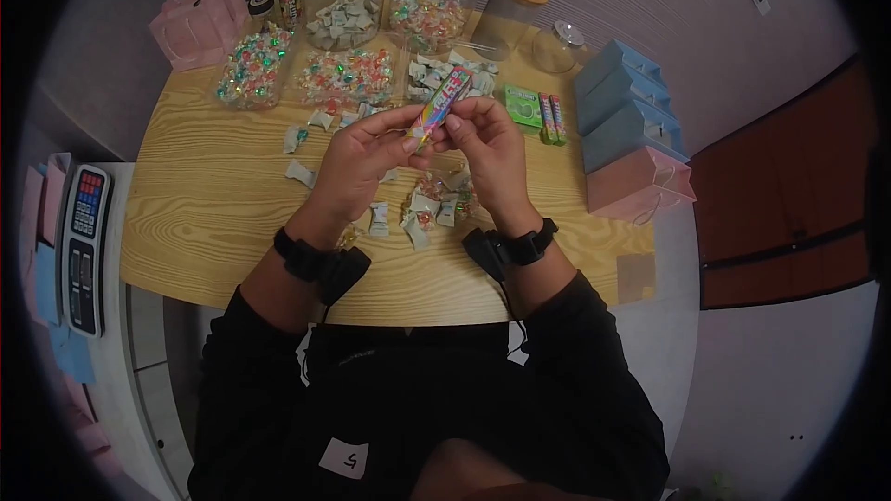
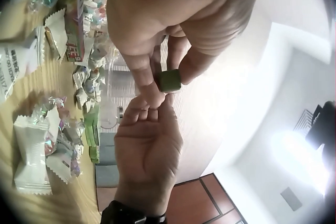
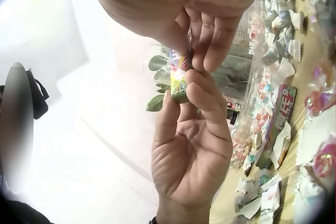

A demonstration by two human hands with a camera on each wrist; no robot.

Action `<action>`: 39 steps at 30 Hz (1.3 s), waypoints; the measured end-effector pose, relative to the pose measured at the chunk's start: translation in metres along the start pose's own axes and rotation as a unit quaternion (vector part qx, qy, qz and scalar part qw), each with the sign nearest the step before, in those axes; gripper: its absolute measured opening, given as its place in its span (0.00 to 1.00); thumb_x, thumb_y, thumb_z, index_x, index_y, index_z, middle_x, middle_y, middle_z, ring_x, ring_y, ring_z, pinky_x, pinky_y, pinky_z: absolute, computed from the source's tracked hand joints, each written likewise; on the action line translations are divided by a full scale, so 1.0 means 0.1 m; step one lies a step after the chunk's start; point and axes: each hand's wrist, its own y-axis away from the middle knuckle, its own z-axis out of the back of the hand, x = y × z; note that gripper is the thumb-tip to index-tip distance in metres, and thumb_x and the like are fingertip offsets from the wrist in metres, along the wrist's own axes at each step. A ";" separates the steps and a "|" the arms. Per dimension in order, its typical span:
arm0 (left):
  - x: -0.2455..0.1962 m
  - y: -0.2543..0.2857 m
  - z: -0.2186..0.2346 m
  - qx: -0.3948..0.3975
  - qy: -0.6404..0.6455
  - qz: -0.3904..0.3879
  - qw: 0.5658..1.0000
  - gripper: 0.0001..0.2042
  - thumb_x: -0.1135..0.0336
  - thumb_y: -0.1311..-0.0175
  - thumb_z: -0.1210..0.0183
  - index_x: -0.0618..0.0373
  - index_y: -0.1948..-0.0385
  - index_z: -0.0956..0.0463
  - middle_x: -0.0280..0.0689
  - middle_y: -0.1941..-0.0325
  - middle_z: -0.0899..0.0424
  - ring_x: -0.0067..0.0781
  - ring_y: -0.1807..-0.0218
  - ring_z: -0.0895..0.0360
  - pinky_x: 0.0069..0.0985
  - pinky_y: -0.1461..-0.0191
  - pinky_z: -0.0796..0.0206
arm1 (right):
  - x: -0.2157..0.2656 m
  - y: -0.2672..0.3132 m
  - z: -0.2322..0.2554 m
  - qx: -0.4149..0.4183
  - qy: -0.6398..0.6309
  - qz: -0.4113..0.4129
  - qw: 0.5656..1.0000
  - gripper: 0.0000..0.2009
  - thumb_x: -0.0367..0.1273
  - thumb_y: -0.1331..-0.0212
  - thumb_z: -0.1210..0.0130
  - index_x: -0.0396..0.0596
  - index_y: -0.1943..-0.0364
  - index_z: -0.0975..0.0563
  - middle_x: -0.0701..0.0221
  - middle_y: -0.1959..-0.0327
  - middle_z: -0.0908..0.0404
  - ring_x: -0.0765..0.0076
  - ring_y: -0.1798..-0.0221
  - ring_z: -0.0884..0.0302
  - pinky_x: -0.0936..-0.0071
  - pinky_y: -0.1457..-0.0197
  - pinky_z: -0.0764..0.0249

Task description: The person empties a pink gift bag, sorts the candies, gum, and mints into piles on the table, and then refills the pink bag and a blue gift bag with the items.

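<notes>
Both hands are raised over the table at a small, bright candy stick pack (image 1: 433, 121). My left hand (image 1: 367, 162) pinches its lower end between thumb and fingers. Higher up, my right hand (image 1: 497, 153) holds it with thumb and bent fingers. The left wrist view shows the pack's square green end (image 2: 170, 80); the right wrist view shows its multicoloured side (image 3: 178, 79). Beneath the hands lies a loose pile of wrapped candies (image 1: 429, 209), partly hidden. Another candy stick pack (image 3: 279, 121) lies on the table among wrapped pieces.
Clear trays of candies (image 1: 343, 77) line the table's back, with jars behind. At right are a green box (image 1: 523, 109), two candy sticks (image 1: 553, 119), blue paper bags (image 1: 631, 139) and a pink bag (image 1: 640, 186). A scale (image 1: 85, 250) stands at left.
</notes>
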 end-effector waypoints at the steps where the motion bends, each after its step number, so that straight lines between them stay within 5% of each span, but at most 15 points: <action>1: 0.00 0.00 0.01 -0.003 -0.001 -0.001 1.000 0.20 0.74 0.33 0.44 0.66 0.39 0.31 0.42 0.48 0.19 0.28 0.52 0.19 0.26 0.50 0.24 | 0.01 0.00 0.00 0.011 -0.009 0.000 1.000 0.07 0.24 0.34 0.46 0.40 0.56 0.29 0.67 0.64 0.19 0.74 0.64 0.18 0.78 0.59 0.19; 10: 0.05 -0.02 0.09 0.029 0.083 0.049 0.995 0.20 0.76 0.31 0.50 0.67 0.38 0.34 0.45 0.44 0.22 0.35 0.49 0.20 0.33 0.45 0.23 | -0.03 0.00 0.04 0.006 -0.004 0.015 1.000 0.09 0.24 0.39 0.40 0.44 0.58 0.29 0.74 0.63 0.21 0.82 0.61 0.25 0.82 0.55 0.26; 12: 0.06 -0.01 0.08 -0.009 -0.019 0.057 0.998 0.19 0.77 0.32 0.48 0.67 0.39 0.33 0.43 0.46 0.22 0.32 0.49 0.21 0.33 0.47 0.22 | -0.03 0.01 0.04 0.010 -0.012 0.007 1.000 0.09 0.24 0.38 0.40 0.44 0.58 0.28 0.74 0.63 0.21 0.82 0.61 0.25 0.83 0.54 0.27; 17: 0.08 -0.01 0.06 -0.002 -0.043 0.051 0.998 0.16 0.77 0.34 0.45 0.67 0.45 0.28 0.42 0.50 0.20 0.29 0.50 0.21 0.33 0.49 0.21 | 0.01 0.03 0.01 0.015 -0.006 -0.020 1.000 0.09 0.26 0.36 0.41 0.43 0.56 0.28 0.74 0.62 0.21 0.82 0.60 0.25 0.82 0.53 0.27; 23: 0.09 -0.03 0.08 -0.010 -0.018 0.024 1.000 0.12 0.77 0.35 0.43 0.67 0.51 0.26 0.41 0.54 0.18 0.29 0.54 0.19 0.27 0.53 0.21 | 0.11 0.10 -0.09 0.050 0.143 -0.004 0.988 0.18 0.28 0.41 0.36 0.43 0.48 0.26 0.73 0.59 0.20 0.78 0.58 0.25 0.78 0.51 0.27; 25: 0.11 -0.02 0.09 -0.010 -0.022 0.012 1.000 0.11 0.77 0.35 0.43 0.67 0.52 0.26 0.42 0.55 0.18 0.30 0.54 0.19 0.28 0.53 0.21 | 0.18 0.11 -0.14 0.055 0.334 0.157 0.928 0.18 0.28 0.47 0.33 0.43 0.52 0.23 0.71 0.61 0.20 0.73 0.58 0.24 0.76 0.51 0.27; 29: 0.08 -0.02 0.09 -0.019 -0.027 0.028 0.999 0.11 0.76 0.33 0.45 0.68 0.51 0.27 0.44 0.54 0.18 0.32 0.56 0.18 0.28 0.54 0.21 | 0.24 0.09 -0.08 0.042 0.416 0.201 0.886 0.15 0.27 0.50 0.31 0.42 0.57 0.20 0.68 0.63 0.21 0.69 0.59 0.24 0.75 0.54 0.27; 31: 0.03 -0.02 0.05 -0.028 -0.053 0.048 0.997 0.13 0.74 0.32 0.45 0.67 0.49 0.27 0.45 0.54 0.18 0.32 0.58 0.17 0.25 0.55 0.22 | 0.35 0.05 0.03 0.022 0.415 0.179 0.892 0.13 0.28 0.50 0.31 0.41 0.60 0.18 0.66 0.64 0.21 0.68 0.61 0.24 0.75 0.56 0.28; 36: -0.09 -0.02 0.12 -0.058 -0.143 0.047 0.987 0.14 0.70 0.32 0.43 0.65 0.48 0.25 0.42 0.54 0.17 0.26 0.61 0.18 0.20 0.60 0.25 | 0.31 -0.34 1.17 -0.278 0.395 0.148 0.863 0.15 0.37 0.47 0.33 0.38 0.63 0.18 0.63 0.68 0.19 0.69 0.67 0.21 0.73 0.62 0.27; 37: -0.10 -0.02 0.14 -0.073 -0.145 0.052 0.985 0.14 0.69 0.33 0.42 0.65 0.48 0.25 0.41 0.55 0.17 0.25 0.62 0.19 0.19 0.60 0.26 | 0.29 -0.35 1.34 -0.279 0.399 0.151 0.860 0.15 0.37 0.47 0.33 0.38 0.63 0.18 0.63 0.68 0.19 0.69 0.67 0.21 0.73 0.62 0.27; 39: -0.11 -0.03 0.15 -0.085 -0.145 0.054 0.984 0.14 0.68 0.33 0.42 0.64 0.49 0.25 0.40 0.56 0.17 0.24 0.63 0.19 0.19 0.61 0.26 | 0.23 -0.37 1.59 -0.326 0.484 0.047 0.811 0.17 0.40 0.49 0.33 0.37 0.65 0.18 0.62 0.71 0.17 0.67 0.69 0.20 0.71 0.62 0.25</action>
